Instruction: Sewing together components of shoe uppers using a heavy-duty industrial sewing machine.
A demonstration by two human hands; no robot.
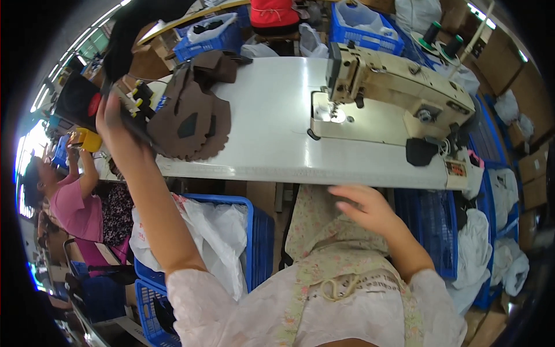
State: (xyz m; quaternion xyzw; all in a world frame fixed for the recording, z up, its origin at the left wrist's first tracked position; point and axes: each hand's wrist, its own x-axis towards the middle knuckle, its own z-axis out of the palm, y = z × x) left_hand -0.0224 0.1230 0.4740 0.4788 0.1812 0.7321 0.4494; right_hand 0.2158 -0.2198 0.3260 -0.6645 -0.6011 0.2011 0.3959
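My left hand (113,118) is raised at the far left of the table, slightly blurred, with its fingers closed on a black piece of cloth (124,46). The cloth reaches up past the top of the view, and its lower part hangs beside my wrist. Right next to that hand, a pile of brown cut fabric pieces (199,115) with notched edges lies on the white table (263,127). Over my apron (315,222), just below the table's front edge, my right hand (364,205) holds nothing, its fingers stretched out and apart. A sewing machine (399,87) stands on the right, its needle area lit.
A small black piece (422,151) lies at the machine's front right. Blue crates (260,243) with white bags flank my lap. Green thread cones (430,34) stand behind the machine. At left sits a person in pink (78,211); another in red (274,17) is beyond the table.
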